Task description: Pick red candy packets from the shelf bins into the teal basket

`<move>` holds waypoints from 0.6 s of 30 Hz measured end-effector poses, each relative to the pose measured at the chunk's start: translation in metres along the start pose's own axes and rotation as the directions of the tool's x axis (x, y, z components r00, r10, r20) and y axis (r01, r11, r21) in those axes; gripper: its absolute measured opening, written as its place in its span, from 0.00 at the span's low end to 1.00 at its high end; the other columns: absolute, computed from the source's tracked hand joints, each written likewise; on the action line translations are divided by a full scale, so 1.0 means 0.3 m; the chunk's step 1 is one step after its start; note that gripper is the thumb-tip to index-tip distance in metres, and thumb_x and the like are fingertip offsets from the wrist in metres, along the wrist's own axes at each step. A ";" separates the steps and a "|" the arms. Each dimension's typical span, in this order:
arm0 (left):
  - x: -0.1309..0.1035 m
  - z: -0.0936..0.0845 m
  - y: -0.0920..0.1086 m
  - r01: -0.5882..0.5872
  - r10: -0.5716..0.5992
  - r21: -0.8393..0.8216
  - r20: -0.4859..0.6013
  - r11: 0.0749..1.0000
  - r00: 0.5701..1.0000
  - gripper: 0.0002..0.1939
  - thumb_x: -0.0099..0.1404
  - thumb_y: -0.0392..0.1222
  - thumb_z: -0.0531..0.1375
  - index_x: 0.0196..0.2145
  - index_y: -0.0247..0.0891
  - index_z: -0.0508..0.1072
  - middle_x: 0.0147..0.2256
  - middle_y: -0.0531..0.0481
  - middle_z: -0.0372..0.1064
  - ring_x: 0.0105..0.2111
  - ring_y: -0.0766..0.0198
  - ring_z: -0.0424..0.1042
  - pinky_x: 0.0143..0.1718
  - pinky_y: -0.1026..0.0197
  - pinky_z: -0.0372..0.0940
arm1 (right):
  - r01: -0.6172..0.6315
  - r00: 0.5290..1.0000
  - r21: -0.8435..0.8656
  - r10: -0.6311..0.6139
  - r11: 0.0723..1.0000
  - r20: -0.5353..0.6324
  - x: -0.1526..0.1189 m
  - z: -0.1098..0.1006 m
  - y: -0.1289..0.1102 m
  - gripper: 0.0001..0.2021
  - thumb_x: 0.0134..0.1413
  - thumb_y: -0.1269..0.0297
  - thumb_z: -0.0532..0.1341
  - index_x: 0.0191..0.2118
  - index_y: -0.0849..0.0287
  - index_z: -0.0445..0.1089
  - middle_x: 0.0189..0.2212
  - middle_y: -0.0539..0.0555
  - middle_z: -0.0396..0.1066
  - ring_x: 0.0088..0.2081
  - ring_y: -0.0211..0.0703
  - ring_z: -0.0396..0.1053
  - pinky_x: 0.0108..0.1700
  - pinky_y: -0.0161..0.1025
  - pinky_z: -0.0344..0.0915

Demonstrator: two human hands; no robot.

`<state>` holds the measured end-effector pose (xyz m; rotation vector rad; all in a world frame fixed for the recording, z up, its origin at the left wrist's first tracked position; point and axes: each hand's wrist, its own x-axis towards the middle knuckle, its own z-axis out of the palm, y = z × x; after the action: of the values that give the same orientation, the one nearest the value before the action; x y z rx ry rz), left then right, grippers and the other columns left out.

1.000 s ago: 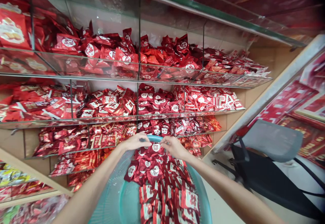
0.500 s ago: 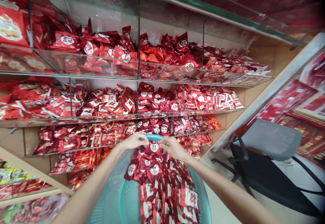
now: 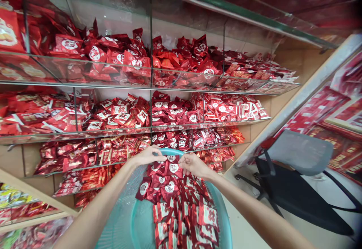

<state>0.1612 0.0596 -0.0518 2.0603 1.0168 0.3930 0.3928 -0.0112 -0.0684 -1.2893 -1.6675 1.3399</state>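
Note:
Small red candy packets point(image 3: 169, 187) with white printed labels lie in rows inside a round teal plastic basket point(image 3: 124, 203). At the basket's far rim, my left hand point(image 3: 147, 155) has its thumb and fingers pinched at the left edge of a dark red packet point(image 3: 171, 158). My right hand point(image 3: 195, 165) is closed too, its fingertips on the right edge of a packet point(image 3: 174, 168) just in front of that one. What sits between the fingertips is partly hidden.
Glass-fronted shelves point(image 3: 113, 87) full of red packets stand right behind the basket. A black and grey office chair point(image 3: 305, 188) stands on the floor to the right. Wooden shelving point(image 3: 36, 192) with more packets is at the lower left.
My right hand has shifted slightly down and toward me, and a second packet label now shows in front of the one between my hands. The view has turned slightly right.

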 end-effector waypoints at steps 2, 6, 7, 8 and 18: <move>0.001 -0.001 0.006 0.004 -0.004 0.005 -0.012 1.000 1.000 0.22 0.52 0.62 0.58 0.25 0.39 0.75 0.35 0.51 0.67 0.42 0.61 0.65 0.46 0.62 0.57 | -0.019 0.999 -0.028 0.019 0.999 0.026 -0.009 0.002 0.000 0.07 0.47 0.63 0.60 0.28 0.60 0.65 0.15 0.45 0.64 0.17 0.33 0.63 0.18 0.29 0.58; 0.014 0.007 0.010 -0.002 0.002 0.025 -0.028 1.000 1.000 0.23 0.52 0.63 0.57 0.23 0.39 0.74 0.34 0.52 0.66 0.43 0.61 0.64 0.47 0.62 0.56 | -0.024 0.999 -0.095 0.027 0.995 0.034 -0.011 0.027 0.001 0.04 0.49 0.67 0.59 0.26 0.60 0.66 0.15 0.45 0.63 0.17 0.32 0.61 0.19 0.30 0.57; 0.016 0.009 0.011 -0.003 0.003 0.026 -0.029 1.000 1.000 0.23 0.52 0.63 0.57 0.23 0.39 0.74 0.34 0.52 0.65 0.43 0.61 0.64 0.47 0.62 0.56 | -0.020 0.999 -0.132 0.024 0.991 0.033 -0.009 0.036 0.001 0.04 0.49 0.68 0.59 0.26 0.60 0.66 0.15 0.45 0.63 0.17 0.32 0.61 0.20 0.31 0.58; 0.017 0.009 0.011 -0.004 0.005 0.026 -0.026 1.000 1.000 0.23 0.53 0.63 0.57 0.23 0.39 0.74 0.34 0.52 0.65 0.42 0.61 0.64 0.47 0.63 0.56 | -0.008 1.000 -0.191 0.014 0.982 0.028 -0.007 0.044 0.002 0.04 0.49 0.69 0.58 0.26 0.60 0.66 0.15 0.45 0.63 0.17 0.33 0.62 0.22 0.31 0.58; 0.008 0.007 0.022 -0.003 0.003 0.004 -0.020 1.000 1.000 0.24 0.55 0.63 0.55 0.22 0.39 0.75 0.33 0.51 0.65 0.43 0.60 0.63 0.47 0.62 0.56 | -0.099 0.993 -0.894 -0.018 0.437 -0.119 -0.034 0.102 -0.012 0.07 0.56 0.64 0.55 0.38 0.58 0.67 0.32 0.57 0.71 0.36 0.49 0.70 0.34 0.38 0.58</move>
<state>0.1674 0.0580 -0.0481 2.0653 1.0273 0.4142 0.3674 -0.0310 -0.0726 -1.9262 -2.3918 0.2316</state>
